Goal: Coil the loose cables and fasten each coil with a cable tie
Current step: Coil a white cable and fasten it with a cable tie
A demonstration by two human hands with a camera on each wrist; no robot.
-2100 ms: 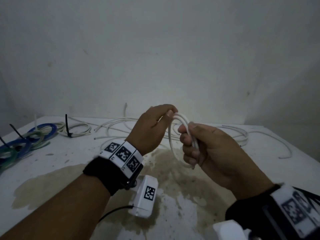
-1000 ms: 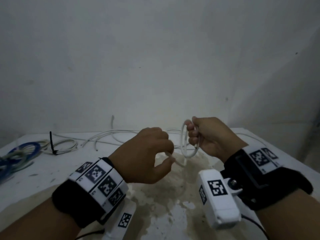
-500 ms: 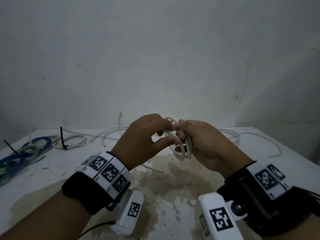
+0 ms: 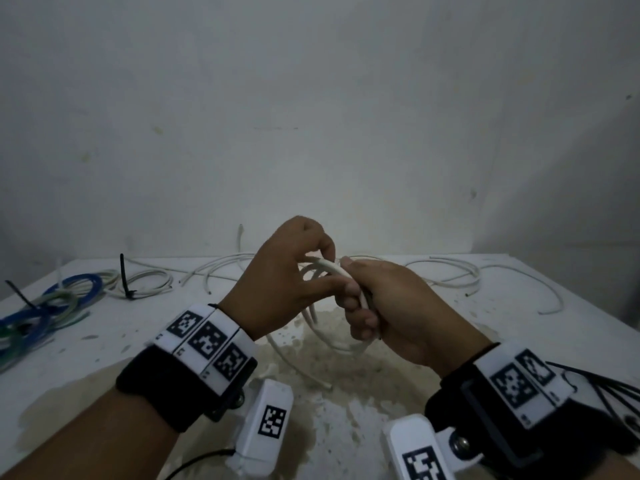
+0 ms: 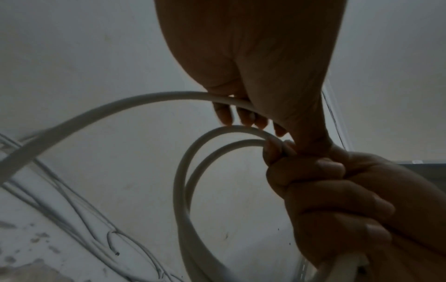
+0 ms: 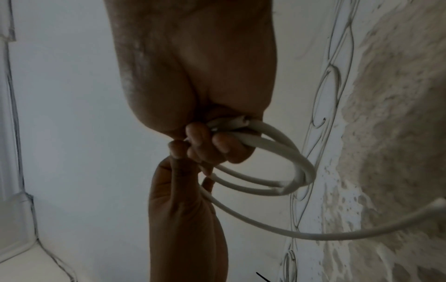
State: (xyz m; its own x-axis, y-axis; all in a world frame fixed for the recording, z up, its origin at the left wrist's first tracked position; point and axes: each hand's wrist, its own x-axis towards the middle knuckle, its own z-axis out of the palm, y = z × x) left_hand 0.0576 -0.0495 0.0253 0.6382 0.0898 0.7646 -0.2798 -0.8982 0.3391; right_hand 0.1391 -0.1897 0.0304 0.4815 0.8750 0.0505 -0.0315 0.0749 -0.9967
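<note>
A small coil of white cable (image 4: 349, 344) hangs from my right hand (image 4: 353, 289), whose fingers are curled round the gathered loops (image 6: 289, 158). My left hand (image 4: 322, 271) is right against it and pinches a strand of the same cable (image 5: 120, 103) between thumb and fingers at the top of the coil. Two loops (image 5: 183, 190) show in the left wrist view, running into the right fist (image 5: 337, 190). The loose tail (image 4: 298, 362) drops to the white table (image 4: 104, 358) and trails off (image 6: 313, 234).
Blue and green coils (image 4: 52, 299) with black ties lie at the far left, beside a white coil (image 4: 149, 280) with an upright black tie (image 4: 124, 275). Loose white cables (image 4: 446, 277) sprawl along the back and right. A brownish stain (image 4: 346, 382) spreads under my hands.
A second ago my left hand was lower and apart, pulling cable. It has since risen to the coil in my right hand and laid a further strand over its top.
</note>
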